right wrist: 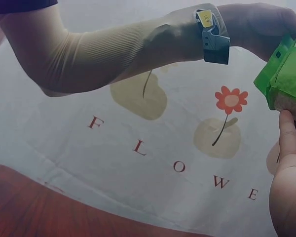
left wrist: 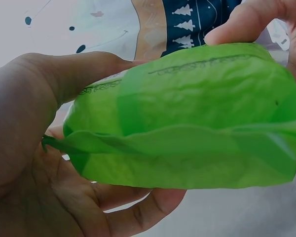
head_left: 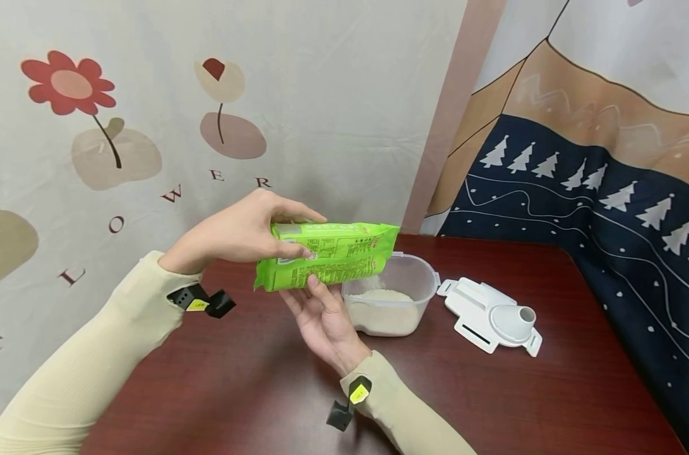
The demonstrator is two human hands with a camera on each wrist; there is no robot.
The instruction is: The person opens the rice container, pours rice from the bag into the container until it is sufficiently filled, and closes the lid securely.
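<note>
A bright green bag of rice (head_left: 333, 256) is held tilted over a clear plastic container (head_left: 426, 278), its far right end at the container's left rim. My left hand (head_left: 239, 227) grips the bag's closed end from above, thumb on the printed near face; in the left wrist view its fingers wrap the green bag (left wrist: 187, 113). From below, my right hand (head_left: 327, 319) holds the bag, thumb on its lower face and fingers partly hidden underneath. White rice (head_left: 386, 316) fills the lower part of the container, and grains show falling beneath the bag's end.
To the right of the container, a white lid (head_left: 492, 316) with a round raised spout lies on the dark red wooden table (head_left: 236, 385). Behind the table hangs a pale cloth (head_left: 333, 95) with printed flowers, and a navy tree-patterned cloth (head_left: 549, 196) borders the right side.
</note>
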